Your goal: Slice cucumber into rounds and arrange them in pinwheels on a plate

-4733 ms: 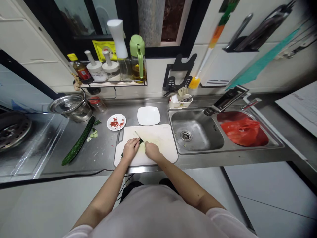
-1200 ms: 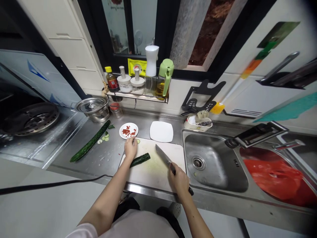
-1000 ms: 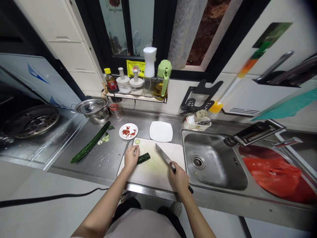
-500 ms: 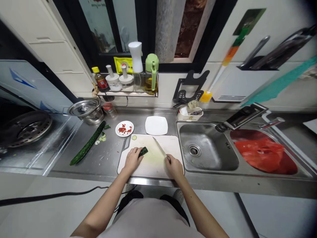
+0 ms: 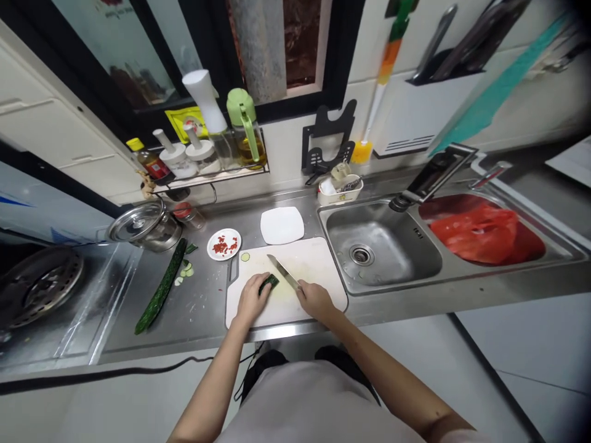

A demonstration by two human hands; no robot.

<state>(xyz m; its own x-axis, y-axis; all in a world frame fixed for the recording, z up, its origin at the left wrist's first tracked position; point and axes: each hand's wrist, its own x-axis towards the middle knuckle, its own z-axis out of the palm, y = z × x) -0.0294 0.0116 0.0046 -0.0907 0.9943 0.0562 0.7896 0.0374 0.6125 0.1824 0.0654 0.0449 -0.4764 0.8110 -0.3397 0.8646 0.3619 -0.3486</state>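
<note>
Fingers (image 5: pixel 261 279) of a person's left hand (image 5: pixel 250 300) curl closed over a short piece of cucumber (image 5: pixel 272 281), its dark green end showing past them, on a white cutting board (image 5: pixel 318 264). The right hand (image 5: pixel 316 300) has its fingers wrapped shut around the handle of a knife (image 5: pixel 282 269), the blade angled up and to the left just beside the piece; whether the edge touches the board cannot be told. A pale round slice (image 5: pixel 245 256) lies near the board's far left corner, close to the handle slot.

Just beyond the board, a squarish white plate (image 5: pixel 282 225) rests on the steel surface (image 5: pixel 198 301), and to its left a small round plate (image 5: pixel 211 245) carries chopped red bits (image 5: pixel 223 248). Farther left, a long cucumber (image 5: pixel 161 289) lies slantwise, with a few cut scraps (image 5: pixel 186 269) beside it, below a lidded metal pot (image 5: pixel 152 229) and a red-capped jar (image 5: pixel 189 216). At right is the sink (image 5: pixel 388 246), its second basin holding a red plastic bag (image 5: pixel 480 234), while bottles and seasoning pots line a wall rack (image 5: pixel 231 175) at the back
</note>
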